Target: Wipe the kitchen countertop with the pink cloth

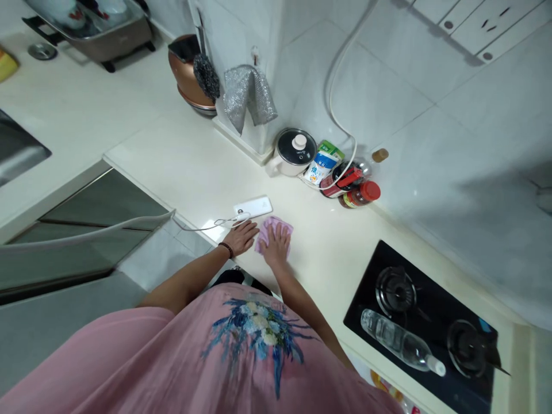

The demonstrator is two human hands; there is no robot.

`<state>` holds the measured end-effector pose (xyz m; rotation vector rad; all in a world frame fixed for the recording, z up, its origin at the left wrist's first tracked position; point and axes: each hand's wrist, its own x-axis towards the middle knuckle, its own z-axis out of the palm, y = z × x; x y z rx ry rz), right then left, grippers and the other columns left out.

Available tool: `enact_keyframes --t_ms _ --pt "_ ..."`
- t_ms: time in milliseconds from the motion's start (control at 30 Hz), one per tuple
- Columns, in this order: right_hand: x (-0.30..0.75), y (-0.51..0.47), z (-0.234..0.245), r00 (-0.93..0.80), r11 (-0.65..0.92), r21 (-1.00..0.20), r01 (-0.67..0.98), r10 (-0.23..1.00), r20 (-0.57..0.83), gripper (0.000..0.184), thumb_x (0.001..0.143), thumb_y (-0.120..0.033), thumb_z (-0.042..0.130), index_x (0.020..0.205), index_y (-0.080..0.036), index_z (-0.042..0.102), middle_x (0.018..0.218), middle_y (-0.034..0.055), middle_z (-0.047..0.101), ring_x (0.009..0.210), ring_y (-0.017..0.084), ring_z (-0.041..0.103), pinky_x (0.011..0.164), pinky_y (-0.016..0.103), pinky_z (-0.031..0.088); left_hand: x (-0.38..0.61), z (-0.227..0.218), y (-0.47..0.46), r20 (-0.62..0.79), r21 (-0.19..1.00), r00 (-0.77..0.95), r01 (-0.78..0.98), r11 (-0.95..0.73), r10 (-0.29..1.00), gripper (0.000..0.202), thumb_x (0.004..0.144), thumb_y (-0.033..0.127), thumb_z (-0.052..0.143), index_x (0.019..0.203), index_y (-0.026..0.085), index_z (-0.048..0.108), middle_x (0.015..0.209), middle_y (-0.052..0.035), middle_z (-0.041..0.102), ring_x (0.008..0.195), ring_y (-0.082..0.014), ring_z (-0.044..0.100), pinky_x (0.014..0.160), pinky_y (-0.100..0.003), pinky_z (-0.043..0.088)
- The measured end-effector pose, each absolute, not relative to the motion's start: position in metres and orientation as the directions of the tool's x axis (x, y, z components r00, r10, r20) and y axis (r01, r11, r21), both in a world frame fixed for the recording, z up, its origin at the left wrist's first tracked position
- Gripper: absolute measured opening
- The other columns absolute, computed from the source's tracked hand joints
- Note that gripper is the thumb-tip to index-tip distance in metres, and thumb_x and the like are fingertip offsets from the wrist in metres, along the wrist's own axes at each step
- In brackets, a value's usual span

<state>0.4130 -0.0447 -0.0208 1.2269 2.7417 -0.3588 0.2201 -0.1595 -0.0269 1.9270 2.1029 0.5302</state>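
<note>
Wiping the tabletop (321,253) seemed in hand: the right hand (276,246) lay open, fingers spread over the pink cloth (263,229), at four o'clock from the white device (259,206). The left hand (241,237), flat, gripped nothing. The next stroke likely called for steady palm pressure.

This place is a kitchen: a two-burner stove (431,316) is set in the pale counter (317,247), a metal sink (19,149) shows at left, and a lidded pot (295,155) stands near the tiled wall (388,80).
</note>
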Motion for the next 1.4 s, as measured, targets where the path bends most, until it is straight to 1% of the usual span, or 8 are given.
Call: enact_keyframes --t_ms 167,367,600,800,933,1067,1233,1400 --pt "0.473 -0.045 -0.016 -0.647 0.626 -0.164 0.762 0.73 -0.219 0.075 0.104 -0.061 0.042 0.17 -0.029 0.031 0.181 0.0072 0.02 0.166 0.035 0.011 0.132 0.058 0.015 0.219 -0.027 -0.16 0.066 0.431 -0.102 0.9 0.064 0.993 0.049 0.103 0.035 0.046 0.149 0.026 0.062 0.156 -0.0103 0.059 0.153 -0.0321 0.042 0.126 -0.056 0.028" --pt "0.635 -0.041 -0.007 -0.145 0.138 -0.051 0.989 0.972 -0.187 0.076 0.106 -0.057 0.025 0.17 -0.017 0.031 0.178 0.0189 0.023 0.166 0.038 0.013 0.128 0.066 0.023 0.219 -0.028 -0.159 0.056 0.458 -0.109 0.886 0.071 0.992 0.051 0.102 0.036 0.047 0.151 0.028 0.06 0.157 -0.0105 0.058 0.152 -0.0331 0.043 0.124 -0.057 0.03" --pt "0.672 -0.083 -0.01 0.172 -0.179 -0.103 0.978 0.982 -0.076 0.081 0.105 -0.058 0.019 0.169 -0.011 0.031 0.174 0.0296 0.027 0.161 0.045 0.023 0.121 0.075 0.03 0.22 -0.025 -0.159 0.049 0.485 -0.115 0.871 0.077 0.992 0.052 0.102 0.037 0.047 0.152 0.029 0.06 0.158 -0.0103 0.058 0.153 -0.0337 0.042 0.126 -0.057 0.027" --pt "0.555 -0.111 -0.011 -0.215 0.19 -0.141 0.972 0.957 -0.193 0.075 0.106 -0.055 0.032 0.17 -0.015 0.03 0.177 0.0239 0.022 0.165 0.045 0.011 0.123 0.074 0.023 0.22 -0.026 -0.159 0.032 0.48 -0.113 0.874 0.084 0.993 0.052 0.102 0.037 0.046 0.151 0.026 0.061 0.159 -0.0115 0.056 0.153 -0.034 0.042 0.127 -0.057 0.026" --pt "0.474 -0.135 -0.007 -0.575 0.518 -0.272 0.811 0.791 -0.21 0.073 0.104 -0.05 0.048 0.169 -0.022 0.034 0.179 0.0156 0.022 0.166 0.041 0.007 0.129 0.065 0.016 0.22 -0.027 -0.158 0.035 0.48 -0.106 0.874 0.076 0.994 0.052 0.102 0.037 0.046 0.15 0.024 0.061 0.16 -0.0123 0.056 0.153 -0.0342 0.042 0.127 -0.057 0.026" --pt "0.444 -0.143 -0.004 -0.716 0.64 -0.332 0.693 0.665 -0.211 0.071 0.102 -0.049 0.055 0.168 -0.028 0.037 0.18 0.0082 0.021 0.167 0.035 0.01 0.133 0.057 0.011 0.219 -0.025 -0.159 0.038 0.479 -0.1 0.875 0.069 0.994 0.051 0.103 0.037 0.046 0.15 0.025 0.061 0.159 -0.0119 0.056 0.153 -0.0344 0.042 0.127 -0.057 0.026" --pt "0.516 -0.136 -0.007 -0.599 0.556 -0.226 0.8 0.766 -0.234 0.064 0.105 -0.049 0.045 0.166 -0.03 0.041 0.178 0.0073 0.029 0.166 0.034 0.014 0.131 0.057 0.019 0.22 -0.024 -0.159 0.037 0.493 -0.106 0.867 0.074 0.994 0.052 0.101 0.035 0.046 0.15 0.025 0.06 0.16 -0.0112 0.055 0.153 -0.0345 0.042 0.128 -0.057 0.025" --pt "0.642 -0.135 -0.012 -0.181 0.175 -0.049 0.983 0.957 -0.227 0.069 0.107 -0.049 0.029 0.168 -0.016 0.037 0.177 0.019 0.027 0.165 0.039 0.015 0.126 0.065 0.027 0.22 -0.021 -0.157 0.045 0.52 -0.092 0.852 0.055 0.995 0.054 0.101 0.032 0.047 0.153 0.026 0.058 0.161 -0.0099 0.054 0.154 -0.034 0.041 0.129 -0.057 0.024"
